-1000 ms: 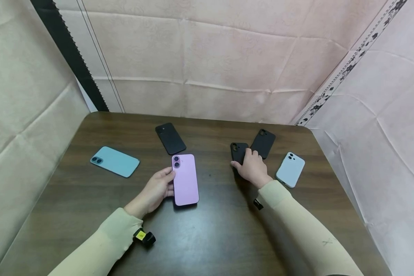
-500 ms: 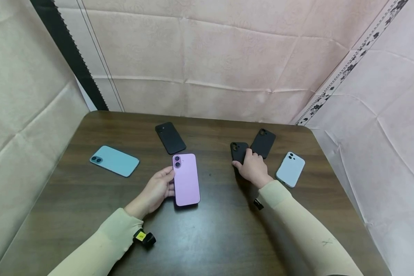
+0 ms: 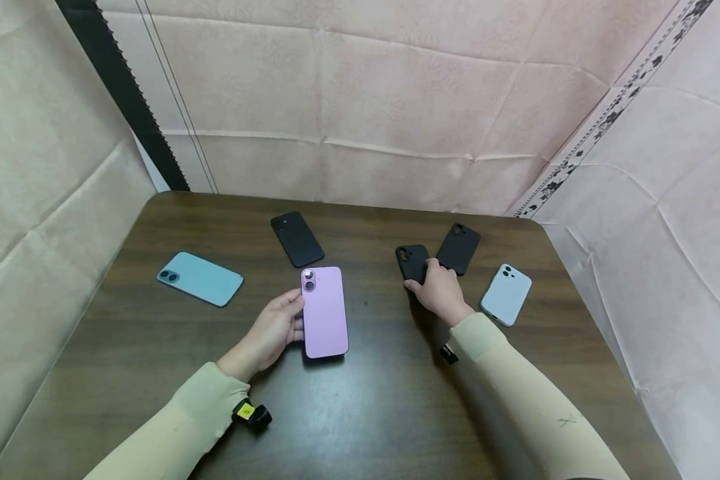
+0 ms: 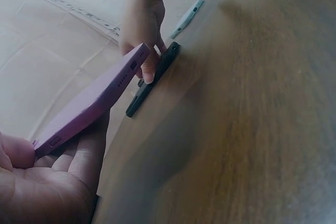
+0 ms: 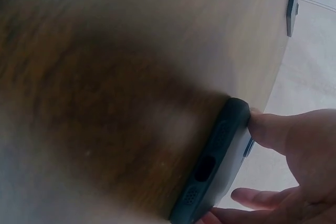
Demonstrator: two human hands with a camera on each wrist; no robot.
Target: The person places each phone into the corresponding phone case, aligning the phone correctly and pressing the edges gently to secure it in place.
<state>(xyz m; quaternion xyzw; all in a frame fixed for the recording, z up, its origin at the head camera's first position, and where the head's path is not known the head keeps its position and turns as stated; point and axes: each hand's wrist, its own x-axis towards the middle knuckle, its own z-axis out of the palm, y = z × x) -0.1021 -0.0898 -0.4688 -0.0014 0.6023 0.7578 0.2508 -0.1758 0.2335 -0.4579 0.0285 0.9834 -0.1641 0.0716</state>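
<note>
My left hand (image 3: 271, 328) holds a purple phone (image 3: 325, 313) by its left edge, thumb on that edge and fingers beneath. In the left wrist view the purple phone (image 4: 97, 98) is raised above the table and tilted. On the right, my right hand (image 3: 441, 291) grips a black phone case (image 3: 411, 260) by its sides. The right wrist view has the thumb on one edge of the black phone case (image 5: 210, 163) and fingers at the other; its port cutout faces the camera. A second black phone case (image 3: 459, 249) lies just beside that hand, partly behind its fingers.
A light blue phone (image 3: 201, 279) lies at the left, and a black phone (image 3: 297, 239) behind the purple one. Right of my right hand lies a pale blue phone (image 3: 507, 295). Cloth hangs behind the brown table (image 3: 372, 400) and at both sides.
The upper end of the black phone case in my right hand has swung slightly left. The purple phone has shifted a little to the right; my left hand is nearly still.
</note>
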